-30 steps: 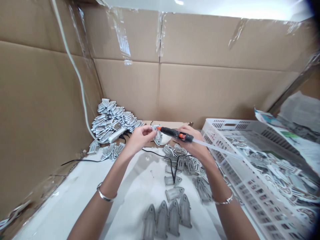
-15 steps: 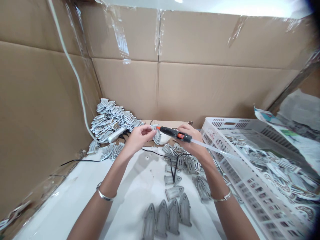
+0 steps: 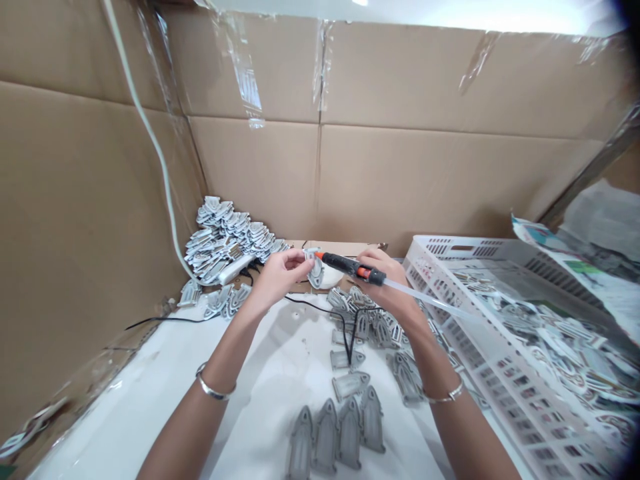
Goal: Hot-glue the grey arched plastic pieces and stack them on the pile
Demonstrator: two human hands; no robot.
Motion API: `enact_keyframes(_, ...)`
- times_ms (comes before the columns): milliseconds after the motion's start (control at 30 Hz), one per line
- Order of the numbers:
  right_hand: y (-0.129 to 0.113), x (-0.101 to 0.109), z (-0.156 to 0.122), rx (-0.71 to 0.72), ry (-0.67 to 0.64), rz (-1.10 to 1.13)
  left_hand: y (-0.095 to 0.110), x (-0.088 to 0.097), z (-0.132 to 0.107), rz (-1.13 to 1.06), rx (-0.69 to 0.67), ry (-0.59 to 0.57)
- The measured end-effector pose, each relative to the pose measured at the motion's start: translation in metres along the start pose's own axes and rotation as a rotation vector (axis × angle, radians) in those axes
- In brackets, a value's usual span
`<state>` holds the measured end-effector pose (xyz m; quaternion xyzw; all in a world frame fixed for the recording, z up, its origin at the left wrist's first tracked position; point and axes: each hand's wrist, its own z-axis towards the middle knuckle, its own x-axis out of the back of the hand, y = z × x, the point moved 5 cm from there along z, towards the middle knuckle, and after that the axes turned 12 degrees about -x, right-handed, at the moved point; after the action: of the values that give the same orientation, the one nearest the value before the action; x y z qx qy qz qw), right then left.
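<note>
Here a small grey arch-shaped part (image 3: 315, 269) is pinched in the left hand (image 3: 280, 273) above the bench's far edge; a black-and-orange glue gun (image 3: 353, 266), clear stick trailing, is gripped by the right hand (image 3: 387, 283), tip touching it.

No readable text, label, brand, number or sign anywhere in view. Right of the right hand (image 3: 387, 290), past the white crate (image 3: 450, 245), printed paper (image 3: 550, 250) with coloured patches, lettering too blurred to make out. On the black-and-orange tool (image 3: 350, 265) gripped in that hand, no marking sharp enough to read. On the small grey piece (image 3: 315, 270) pinched in the left hand (image 3: 277, 277), raised outlines only, too small to tell as letters or figures.
</note>
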<state>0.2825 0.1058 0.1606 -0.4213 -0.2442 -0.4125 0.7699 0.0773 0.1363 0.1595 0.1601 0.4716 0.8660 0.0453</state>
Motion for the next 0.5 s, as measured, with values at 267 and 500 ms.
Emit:
enact_keyframes(267, -0.0039, 0.0008, -0.0003, -0.028, -0.03, 0.017, 0.0008, 0.0001, -0.0003, 0.001, 0.016, 0.002)
enact_keyframes(500, -0.0035, -0.0004, -0.0002, -0.016, -0.014, 0.02, 0.0006, 0.0014, -0.0002, 0.024, 0.0, -0.006)
